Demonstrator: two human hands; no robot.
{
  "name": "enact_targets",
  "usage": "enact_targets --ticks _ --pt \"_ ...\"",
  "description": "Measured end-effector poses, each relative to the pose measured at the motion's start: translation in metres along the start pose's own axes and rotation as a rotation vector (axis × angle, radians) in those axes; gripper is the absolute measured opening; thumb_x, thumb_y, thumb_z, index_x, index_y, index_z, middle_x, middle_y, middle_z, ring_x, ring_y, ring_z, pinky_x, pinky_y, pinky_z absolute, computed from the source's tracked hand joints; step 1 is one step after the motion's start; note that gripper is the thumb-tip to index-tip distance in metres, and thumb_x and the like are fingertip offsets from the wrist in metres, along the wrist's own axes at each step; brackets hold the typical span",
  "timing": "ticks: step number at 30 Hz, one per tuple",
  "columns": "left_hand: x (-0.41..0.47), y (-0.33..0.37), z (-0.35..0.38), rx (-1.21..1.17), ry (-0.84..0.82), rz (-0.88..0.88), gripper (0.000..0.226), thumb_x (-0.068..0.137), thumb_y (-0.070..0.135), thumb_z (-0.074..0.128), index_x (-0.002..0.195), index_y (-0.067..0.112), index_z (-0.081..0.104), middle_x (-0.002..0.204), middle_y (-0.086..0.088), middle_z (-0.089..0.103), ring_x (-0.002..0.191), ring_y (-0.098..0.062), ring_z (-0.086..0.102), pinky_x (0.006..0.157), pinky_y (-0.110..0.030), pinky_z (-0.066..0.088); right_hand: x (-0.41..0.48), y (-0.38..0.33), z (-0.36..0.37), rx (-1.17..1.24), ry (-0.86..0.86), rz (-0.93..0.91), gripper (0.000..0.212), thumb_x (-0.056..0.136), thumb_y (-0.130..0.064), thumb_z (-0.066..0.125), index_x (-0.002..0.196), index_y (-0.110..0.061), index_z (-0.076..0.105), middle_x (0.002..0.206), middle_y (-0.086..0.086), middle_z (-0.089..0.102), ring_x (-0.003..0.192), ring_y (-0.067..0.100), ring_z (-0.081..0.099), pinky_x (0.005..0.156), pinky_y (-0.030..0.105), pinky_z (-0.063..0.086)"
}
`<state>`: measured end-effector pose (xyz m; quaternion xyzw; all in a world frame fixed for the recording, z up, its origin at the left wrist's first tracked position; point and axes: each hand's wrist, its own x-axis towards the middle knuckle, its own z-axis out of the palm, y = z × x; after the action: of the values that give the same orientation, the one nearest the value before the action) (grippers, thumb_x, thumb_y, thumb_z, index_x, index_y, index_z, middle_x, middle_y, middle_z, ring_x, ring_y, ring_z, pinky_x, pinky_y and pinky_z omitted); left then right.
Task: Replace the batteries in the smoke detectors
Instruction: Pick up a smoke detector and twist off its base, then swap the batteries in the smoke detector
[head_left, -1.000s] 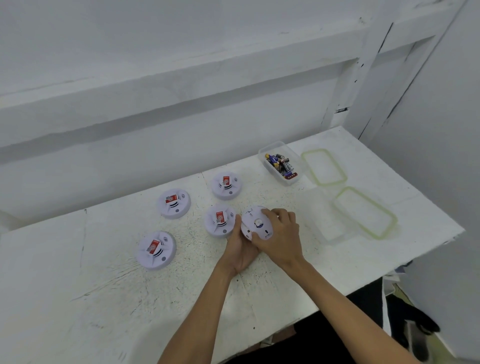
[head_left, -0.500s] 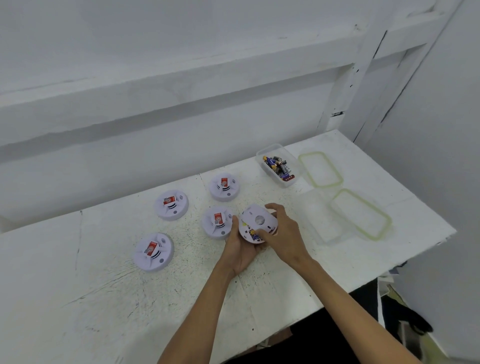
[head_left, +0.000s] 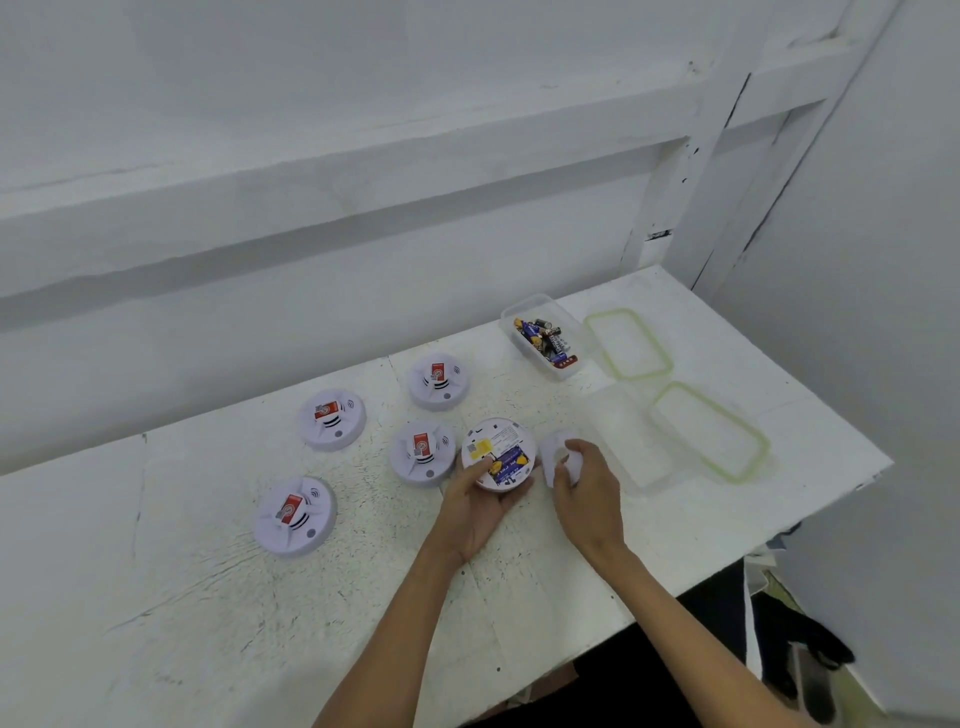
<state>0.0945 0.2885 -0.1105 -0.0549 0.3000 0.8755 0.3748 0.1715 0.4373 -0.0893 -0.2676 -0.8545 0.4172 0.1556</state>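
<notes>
Honestly nothing here is actually readable. The open detector has a printed white label plus a yellow sticker — all blur. The other detectors carry red stickers and a small sound-wave sign, text too tiny. Batteries in the tub show print — can't make it out either.

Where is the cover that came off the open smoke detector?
In the head view the cover is in the right hand, just right of the open smoke detector held by the left hand, near the table's middle.
</notes>
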Motion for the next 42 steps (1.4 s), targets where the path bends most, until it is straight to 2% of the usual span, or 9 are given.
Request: enact_targets --ticks 3,7,9,12,17,26,30,35,42 --pt "-0.002 0.0 0.004 0.001 0.074 0.023 0.094 0.064 0.02 0.095 0.145 0.009 0.048 0.142 -0.021 0.06 0.126 -0.035 0.061 0.107 -0.05 0.049 -0.003 0.003 0.003 -0.239 -0.085 -0.015 0.033 0.099 -0.018 0.052 0.131 -0.013 0.055 0.139 0.008 0.049 0.129 0.025 0.042 0.089 0.026 0.042" --pt "0.0 -0.006 0.011 0.054 0.11 0.076 0.06 0.094 0.016 0.065 0.149 0.008 0.044 0.143 -0.02 0.059 0.13 -0.034 0.059 0.109 -0.045 0.049 -0.01 -0.004 0.004 -0.322 -0.083 -0.043 0.033 0.104 -0.035 0.041 0.124 -0.017 0.061 0.155 0.012 0.033 0.142 0.028 0.026 0.102 0.04 0.044" --pt "0.006 -0.012 0.012 0.091 0.137 0.123 0.051 0.101 0.009 0.058 0.149 0.005 0.043 0.144 -0.022 0.057 0.134 -0.039 0.054 0.112 -0.053 0.045 -0.011 -0.014 0.003 -0.068 -0.118 -0.038 0.032 0.104 -0.039 0.043 0.122 -0.02 0.061 0.14 0.003 0.052 0.132 0.018 0.047 0.099 0.027 0.046" --pt "0.011 -0.013 0.018 0.13 0.187 0.143 0.054 0.095 0.002 0.066 0.144 0.001 0.044 0.142 -0.028 0.057 0.13 -0.046 0.056 0.108 -0.064 0.044 -0.005 -0.028 0.0 0.186 -0.123 -0.009 0.024 0.099 -0.03 0.058 0.121 -0.02 0.062 0.11 -0.007 0.07 0.096 -0.001 0.067 0.075 0.01 0.051" --pt "0.015 -0.006 0.022 0.223 0.249 0.084 0.059 0.088 0.0 0.074 0.14 -0.003 0.046 0.133 -0.028 0.062 0.121 -0.044 0.063 0.086 -0.05 0.061 0.012 -0.028 -0.008 0.21 -0.085 -0.011 0.035 0.094 -0.016 0.065 0.128 -0.016 0.055 0.11 -0.004 0.066 0.087 0.005 0.068 0.067 0.014 0.056" --pt "0.011 0.009 0.019 0.634 0.164 0.102 0.063 0.087 0.002 0.077 0.14 0.025 0.051 0.129 -0.005 0.066 0.115 -0.026 0.067 0.086 -0.05 0.062 0.026 -0.024 -0.012 0.061 -0.162 -0.094 0.027 0.092 -0.016 0.066 0.115 -0.019 0.052 0.103 -0.005 0.063 0.077 0.004 0.066 0.062 0.018 0.057" --pt "0.007 0.007 0.018 0.743 0.166 0.154 0.043 0.096 0.015 0.069 0.134 0.025 0.053 0.128 -0.008 0.066 0.11 -0.022 0.069 0.083 -0.04 0.063 0.028 -0.022 -0.008 -0.118 -0.188 -0.222 0.014 0.093 -0.019 0.06 0.106 -0.021 0.056 0.1 -0.001 0.067 0.079 0.01 0.063 0.067 0.026 0.056" --pt "0.004 0.003 0.017 0.804 0.147 0.233 0.035 0.104 0.022 0.057 0.139 0.025 0.051 0.127 0.0 0.068 0.11 -0.015 0.07 0.086 -0.03 0.06 0.038 -0.027 -0.009 -0.341 -0.261 -0.359 0.011 0.1 -0.021 0.048 0.107 -0.016 0.055 0.089 0.006 0.066 0.07 0.022 0.06 0.061 0.037 0.053" --pt "-0.003 0.002 0.022 0.785 0.201 0.295 0.029 0.106 0.019 0.054 0.13 0.033 0.054 0.121 0.013 0.068 0.107 -0.005 0.069 0.084 -0.023 0.057 0.055 -0.044 -0.007 -0.549 -0.344 -0.458 0.014 0.1 -0.019 0.045 0.104 -0.01 0.054 0.088 0.012 0.064 0.069 0.024 0.048 0.059 0.031 0.033"
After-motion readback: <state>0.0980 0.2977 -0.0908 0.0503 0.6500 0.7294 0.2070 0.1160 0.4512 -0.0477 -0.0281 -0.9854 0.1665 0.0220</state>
